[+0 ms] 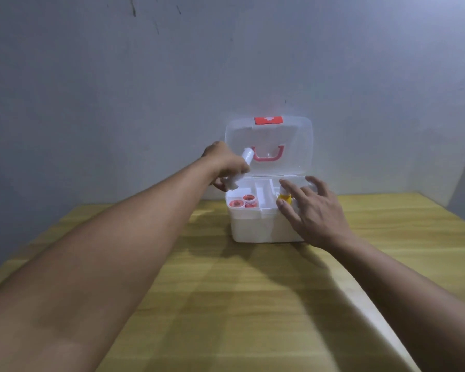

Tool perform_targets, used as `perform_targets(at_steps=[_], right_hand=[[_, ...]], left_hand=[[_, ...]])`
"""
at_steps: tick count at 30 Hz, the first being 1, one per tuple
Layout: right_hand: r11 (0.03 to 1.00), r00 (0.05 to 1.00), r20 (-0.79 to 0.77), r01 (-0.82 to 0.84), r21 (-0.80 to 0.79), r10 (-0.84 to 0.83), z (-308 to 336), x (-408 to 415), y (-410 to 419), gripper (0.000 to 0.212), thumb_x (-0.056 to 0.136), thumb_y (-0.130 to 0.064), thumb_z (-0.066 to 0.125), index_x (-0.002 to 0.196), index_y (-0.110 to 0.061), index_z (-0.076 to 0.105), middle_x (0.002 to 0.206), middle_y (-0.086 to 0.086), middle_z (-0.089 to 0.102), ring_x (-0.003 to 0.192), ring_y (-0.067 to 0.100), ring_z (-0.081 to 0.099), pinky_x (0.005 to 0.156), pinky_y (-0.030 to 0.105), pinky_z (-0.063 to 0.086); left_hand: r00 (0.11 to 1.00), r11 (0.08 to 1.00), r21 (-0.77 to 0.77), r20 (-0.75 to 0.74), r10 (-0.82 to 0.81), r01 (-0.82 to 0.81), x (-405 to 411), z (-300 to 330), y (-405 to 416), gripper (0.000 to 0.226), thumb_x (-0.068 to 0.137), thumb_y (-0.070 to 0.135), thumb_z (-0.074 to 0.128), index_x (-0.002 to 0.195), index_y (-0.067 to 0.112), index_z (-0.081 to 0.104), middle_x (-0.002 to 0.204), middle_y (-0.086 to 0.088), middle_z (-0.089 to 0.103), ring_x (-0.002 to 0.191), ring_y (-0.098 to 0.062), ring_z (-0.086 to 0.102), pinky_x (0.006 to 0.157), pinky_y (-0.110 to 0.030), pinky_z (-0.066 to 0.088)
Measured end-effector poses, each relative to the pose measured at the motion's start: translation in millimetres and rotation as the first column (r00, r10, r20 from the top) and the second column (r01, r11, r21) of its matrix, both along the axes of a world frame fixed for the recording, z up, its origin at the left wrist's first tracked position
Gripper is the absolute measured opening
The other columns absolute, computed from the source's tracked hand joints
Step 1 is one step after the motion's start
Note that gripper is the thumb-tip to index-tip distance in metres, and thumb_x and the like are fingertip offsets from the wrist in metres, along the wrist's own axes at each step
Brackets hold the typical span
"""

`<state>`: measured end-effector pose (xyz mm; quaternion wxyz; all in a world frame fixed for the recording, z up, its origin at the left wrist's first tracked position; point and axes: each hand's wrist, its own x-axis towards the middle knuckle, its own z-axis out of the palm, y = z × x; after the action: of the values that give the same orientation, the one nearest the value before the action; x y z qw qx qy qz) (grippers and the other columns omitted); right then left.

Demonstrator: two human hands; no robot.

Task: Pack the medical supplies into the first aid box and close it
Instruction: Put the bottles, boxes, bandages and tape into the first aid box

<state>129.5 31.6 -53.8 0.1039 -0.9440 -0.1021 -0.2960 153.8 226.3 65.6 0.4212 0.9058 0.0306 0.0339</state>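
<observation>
We are lowering a white tube [239, 171], pinched in our left hand [226, 162], over the first aid box [263, 224] (right hand [312, 210] spread at its right compartment), risking snagging dividers.

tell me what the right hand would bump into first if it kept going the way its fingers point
Most likely the yellow bottle in the box's right compartment: the right hand's fingertips already sit at it, apparently touching. Beyond it stands the open lid. Depth is hard to judge.
</observation>
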Motion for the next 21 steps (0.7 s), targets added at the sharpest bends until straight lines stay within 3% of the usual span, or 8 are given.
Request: perform_targets(at_steps=[5, 9, 12, 15, 18, 19, 21], right_hand=[[1.0, 1.0, 0.01, -0.007, 0.001, 0.007, -0.5, 0.8, -0.9, 0.061, 0.089, -0.064, 0.019, 0.138, -0.033, 0.037, 0.108, 0.001, 0.07, 0.136, 0.029, 0.032, 0.102, 0.046, 0.039], [1.0, 1.0, 0.022, -0.005, 0.005, 0.004, -1.9, 2.5, -1.7, 0.059, 0.089, -0.063, 0.022, 0.137, -0.033, 0.039, 0.108, 0.001, 0.071, 0.135, 0.03, 0.033, 0.1, 0.046, 0.04], [1.0, 1.0, 0.027, -0.001, -0.008, 0.001, -2.5, 3.6, -2.0, 0.058, 0.09, -0.062, 0.023, 0.137, -0.032, 0.039, 0.107, 0.003, 0.071, 0.134, 0.03, 0.035, 0.101, 0.047, 0.04], [1.0, 1.0, 0.029, -0.002, -0.019, 0.003, -2.5, 3.7, -2.1, 0.058, 0.091, -0.063, 0.023, 0.137, -0.032, 0.038, 0.106, 0.003, 0.071, 0.134, 0.03, 0.036, 0.101, 0.046, 0.04], [1.0, 0.999, 0.035, -0.006, -0.001, 0.006, -1.8, 2.1, -1.3, 0.056, 0.091, -0.062, 0.024, 0.136, -0.032, 0.04, 0.102, 0.002, 0.072, 0.133, 0.031, 0.036, 0.099, 0.046, 0.041], [1.0, 0.999, 0.042, -0.005, 0.016, 0.004, -1.4, 1.3, -1.4, 0.056, 0.09, -0.062, 0.025, 0.135, -0.032, 0.041, 0.1, 0.001, 0.072, 0.132, 0.031, 0.036, 0.098, 0.046, 0.042], [1.0, 0.999, 0.041, -0.002, 0.031, 0.001, -0.7, -0.2, -1.3, 0.057, 0.09, -0.062, 0.025, 0.135, -0.032, 0.043, 0.099, 0.0, 0.071, 0.132, 0.031, 0.036, 0.097, 0.045, 0.042]], left_hand=[[0.993, 0.999, 0.017, -0.115, -0.03, 0.032, 17.2, -11.3, -14.9, 0.036, 0.082, 0.016, 0.072, 0.11, -0.001, 0.058, 0.108, -0.019, 0.061, 0.068, -0.028, 0.065, 0.068, -0.045, 0.062], [0.996, 1.0, -0.011, -0.084, -0.008, 0.007, 22.0, -16.3, -20.6, 0.041, 0.079, 0.019, 0.073, 0.114, 0.004, 0.058, 0.116, -0.013, 0.055, 0.098, -0.031, 0.056, 0.07, -0.045, 0.06], [1.0, 0.999, 0.041, -0.018, -0.009, 0.009, 26.5, -20.6, -24.7, 0.023, 0.076, 0.026, 0.074, 0.086, 0.01, 0.061, 0.092, -0.007, 0.063, 0.083, -0.022, 0.059, 0.073, -0.034, 0.052], [1.0, 0.991, 0.133, 0.021, -0.002, 0.0, 26.9, -28.7, -32.7, 0.029, 0.076, 0.038, 0.072, 0.069, 0.013, 0.062, 0.071, -0.001, 0.063, 0.074, -0.019, 0.06, 0.073, -0.031, 0.049], [0.996, 0.966, 0.254, 0.083, 0.038, -0.058, 27.8, -40.8, -39.0, 0.056, 0.075, 0.066, 0.057, 0.089, 0.012, 0.066, 0.089, -0.004, 0.071, 0.091, -0.026, 0.062, 0.088, -0.038, 0.05], [0.988, 0.946, 0.302, 0.132, 0.084, -0.121, 28.1, -44.0, -39.2, 0.063, 0.076, 0.068, 0.051, 0.094, 0.01, 0.066, 0.098, -0.006, 0.07, 0.097, -0.029, 0.061, 0.09, -0.041, 0.049], [0.959, 0.923, 0.332, 0.261, 0.111, -0.197, 28.2, -47.0, -39.4, 0.055, 0.085, 0.056, 0.046, 0.095, 0.006, 0.066, 0.105, -0.012, 0.068, 0.103, -0.034, 0.059, 0.091, -0.042, 0.047]])
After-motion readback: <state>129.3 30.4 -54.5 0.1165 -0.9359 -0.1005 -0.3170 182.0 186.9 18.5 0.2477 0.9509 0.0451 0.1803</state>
